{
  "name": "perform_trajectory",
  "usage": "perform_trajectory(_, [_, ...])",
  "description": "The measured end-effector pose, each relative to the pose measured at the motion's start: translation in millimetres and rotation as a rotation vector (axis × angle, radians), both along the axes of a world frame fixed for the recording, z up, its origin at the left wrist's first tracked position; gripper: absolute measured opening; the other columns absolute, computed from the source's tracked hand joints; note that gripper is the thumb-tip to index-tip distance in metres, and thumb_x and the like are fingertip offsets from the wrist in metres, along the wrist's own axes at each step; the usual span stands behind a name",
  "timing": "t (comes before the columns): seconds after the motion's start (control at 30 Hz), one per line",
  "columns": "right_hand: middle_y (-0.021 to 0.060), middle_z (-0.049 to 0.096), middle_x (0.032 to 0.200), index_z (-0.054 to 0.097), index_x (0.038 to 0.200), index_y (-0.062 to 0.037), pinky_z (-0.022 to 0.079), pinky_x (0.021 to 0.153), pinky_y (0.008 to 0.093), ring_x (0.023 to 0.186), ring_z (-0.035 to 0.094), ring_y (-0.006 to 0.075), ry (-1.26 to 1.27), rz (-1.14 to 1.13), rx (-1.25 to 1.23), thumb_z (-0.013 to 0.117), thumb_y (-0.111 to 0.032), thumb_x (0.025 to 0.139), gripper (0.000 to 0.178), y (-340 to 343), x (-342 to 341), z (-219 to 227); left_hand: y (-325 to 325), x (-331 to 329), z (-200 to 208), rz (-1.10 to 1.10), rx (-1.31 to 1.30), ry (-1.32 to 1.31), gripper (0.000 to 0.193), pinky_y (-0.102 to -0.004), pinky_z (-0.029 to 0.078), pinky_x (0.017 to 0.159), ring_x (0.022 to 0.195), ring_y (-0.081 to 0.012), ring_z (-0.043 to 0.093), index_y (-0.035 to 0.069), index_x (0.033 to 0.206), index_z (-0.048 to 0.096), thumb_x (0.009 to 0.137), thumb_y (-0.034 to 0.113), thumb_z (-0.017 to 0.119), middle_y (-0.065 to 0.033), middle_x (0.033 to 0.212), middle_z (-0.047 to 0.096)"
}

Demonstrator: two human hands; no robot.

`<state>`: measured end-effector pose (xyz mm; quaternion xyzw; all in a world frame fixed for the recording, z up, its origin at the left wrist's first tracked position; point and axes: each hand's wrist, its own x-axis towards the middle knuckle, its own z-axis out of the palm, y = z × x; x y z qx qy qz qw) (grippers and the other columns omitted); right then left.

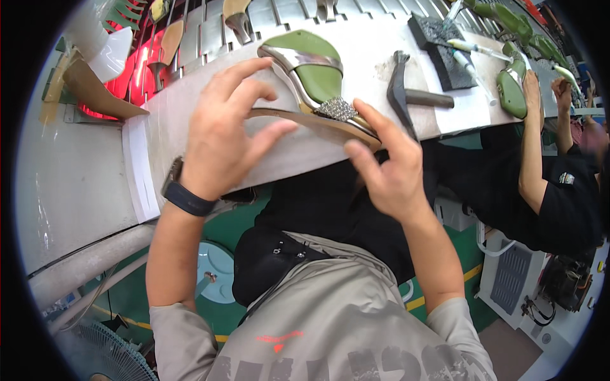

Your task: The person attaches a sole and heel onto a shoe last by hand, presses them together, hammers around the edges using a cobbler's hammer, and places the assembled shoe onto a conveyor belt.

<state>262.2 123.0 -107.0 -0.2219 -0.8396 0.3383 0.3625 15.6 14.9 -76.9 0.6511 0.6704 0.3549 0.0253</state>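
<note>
A sandal on a green shoe last (321,79) is held just above the near edge of the white worktable, tan sole edge toward me. It has silver straps and a glittering stone-covered band (337,108) near the toe. My right hand (395,166) grips the toe end, index finger above and thumb on the near side. My left hand (225,130) is at the other end with fingers apart. Its index fingertip appears to touch the silver strap, while the thumb stretches out by the sole. A dark wristband circles my left wrist.
A hammer (406,95) lies right of the sandal. Beyond it, a dark foam block (443,54) has brush-like tools on it. Tan soles (170,43) rest on the slatted conveyor behind, beside a red glow. To the right, another person's hand (532,95) holds a green last.
</note>
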Motion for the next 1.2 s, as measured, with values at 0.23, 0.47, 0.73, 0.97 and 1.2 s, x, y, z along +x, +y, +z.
perform_trajectory(0.23, [0.0182,0.073,0.129,0.068,0.139,-0.0005,0.060,0.093,0.0324,0.113,0.073,0.0246,0.060,0.082,-0.164,0.075,-0.005,0.097,0.042,17.8,-7.9,-2.9,2.5,4.4,-18.6,-0.091,0.045,0.257,0.017,-0.0532,0.044,0.117,0.146,-0.0375,0.053,0.004,0.095,0.070,0.085,0.013,0.082,-0.0174,0.153,0.059])
perform_trajectory(0.47, [0.0201,0.074,0.130,0.073,0.131,-0.0005,0.058,0.100,0.0358,0.120,0.072,0.0297,0.028,0.124,0.016,0.078,-0.004,0.094,0.038,26.3,-23.0,-5.4,6.8,-9.6,-23.9,-0.200,0.046,0.062,0.015,-0.0536,0.042,0.119,0.144,-0.0366,0.055,0.003,0.094,0.072,0.087,0.014,0.079,-0.0175,0.151,0.061])
perform_trajectory(0.73, [0.0138,0.078,0.121,0.072,0.127,0.0066,0.055,0.099,0.0303,0.112,0.072,0.0176,-0.060,-0.020,-0.108,0.077,-0.002,0.094,0.035,15.5,-28.2,8.4,21.1,-23.4,-20.9,-0.248,0.036,0.044,0.015,-0.0555,0.044,0.118,0.143,-0.0351,0.057,0.002,0.089,0.071,0.086,0.014,0.079,-0.0167,0.151,0.062])
perform_trajectory(0.97, [0.0106,0.080,0.107,0.075,0.120,0.0030,0.060,0.086,0.0281,0.095,0.074,0.0125,-0.089,-0.069,-0.205,0.086,-0.008,0.087,0.037,17.9,-39.0,20.6,21.8,-23.2,-18.6,-0.231,-0.010,0.024,0.017,-0.0558,0.045,0.117,0.143,-0.0324,0.057,0.002,0.082,0.070,0.081,0.013,0.082,-0.0146,0.151,0.062])
perform_trajectory(1.2, [0.0126,0.079,0.104,0.071,0.120,0.0059,0.059,0.089,0.0293,0.095,0.074,0.0151,-0.223,-0.103,-0.426,0.089,-0.015,0.084,0.045,21.3,-48.8,37.1,22.0,-21.5,-24.9,-0.211,0.020,-0.017,0.021,-0.0537,0.046,0.117,0.143,-0.0301,0.057,0.001,0.078,0.068,0.078,0.014,0.084,-0.0124,0.152,0.061])
